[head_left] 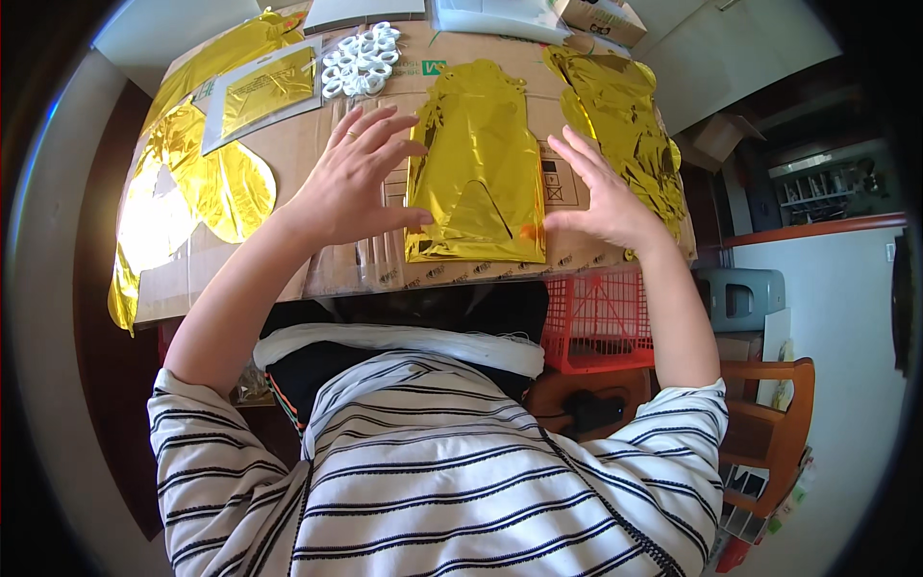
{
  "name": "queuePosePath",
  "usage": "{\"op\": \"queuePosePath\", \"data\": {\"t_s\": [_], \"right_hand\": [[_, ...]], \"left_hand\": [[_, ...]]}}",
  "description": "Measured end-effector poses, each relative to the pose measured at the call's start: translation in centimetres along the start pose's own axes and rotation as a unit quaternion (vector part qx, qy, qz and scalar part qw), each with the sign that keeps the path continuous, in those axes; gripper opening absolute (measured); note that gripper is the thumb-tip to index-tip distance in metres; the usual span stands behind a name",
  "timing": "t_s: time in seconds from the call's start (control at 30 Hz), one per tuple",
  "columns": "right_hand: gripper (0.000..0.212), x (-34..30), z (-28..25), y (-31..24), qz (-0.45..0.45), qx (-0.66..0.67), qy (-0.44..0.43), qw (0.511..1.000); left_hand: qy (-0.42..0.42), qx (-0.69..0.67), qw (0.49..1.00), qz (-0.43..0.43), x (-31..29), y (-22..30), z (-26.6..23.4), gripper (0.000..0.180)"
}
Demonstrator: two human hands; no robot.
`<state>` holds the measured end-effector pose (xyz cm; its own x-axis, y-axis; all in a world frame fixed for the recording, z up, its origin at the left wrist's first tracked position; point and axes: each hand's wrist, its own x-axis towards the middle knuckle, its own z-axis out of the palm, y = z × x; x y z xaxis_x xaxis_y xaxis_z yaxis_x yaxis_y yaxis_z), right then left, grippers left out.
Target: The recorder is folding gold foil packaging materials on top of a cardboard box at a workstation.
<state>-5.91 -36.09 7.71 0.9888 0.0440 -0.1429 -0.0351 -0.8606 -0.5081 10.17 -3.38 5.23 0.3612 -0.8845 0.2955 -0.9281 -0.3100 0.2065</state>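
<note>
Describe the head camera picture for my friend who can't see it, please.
A person's open left hand and open right hand frame a flat gold foil piece, perhaps a balloon, on a cardboard-covered table. More gold foil lies on both sides, with white rings beyond the left hand.

Gleams as gold foil (479,159), flat and lightly creased. Lies lengthwise on cardboard (288,146), near its front edge.

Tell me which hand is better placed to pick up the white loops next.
Probably the left hand: it looks open, and the white loops lie just beyond its fingers. The right hand is on the other side of the middle gold foil, so it would need to reach across.
</note>
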Motion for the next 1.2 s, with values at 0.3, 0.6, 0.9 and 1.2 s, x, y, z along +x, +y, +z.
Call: {"op": "queuePosePath", "data": {"t_s": [0.3, 0.6, 0.9, 1.2], "right_hand": [[0.072, 0.3, 7.9, 0.2, -0.113, -0.179, 0.117, 0.97], [0.063, -0.3, 7.1, -0.6, -0.134, -0.139, 0.155, 0.969], [0.051, -1.7, 10.7, -8.0, -0.266, -0.159, 0.189, 0.932], [0.026, -0.4, 11.6, -9.3, -0.326, -0.205, 0.245, 0.89]], "left_hand": [[-0.038, -0.046, 0.993, 0.105, -1.4, -1.6, 1.0, 0.056], [0.064, -0.1, 0.99, -0.072, -4.3, 1.6, 0.6, 0.04], [0.15, -0.079, 0.976, -0.135, -6.0, 5.0, 2.3, 0.019], [0.113, -0.069, 0.991, -0.013, -6.5, 2.8, 2.3, 0.027]]}}
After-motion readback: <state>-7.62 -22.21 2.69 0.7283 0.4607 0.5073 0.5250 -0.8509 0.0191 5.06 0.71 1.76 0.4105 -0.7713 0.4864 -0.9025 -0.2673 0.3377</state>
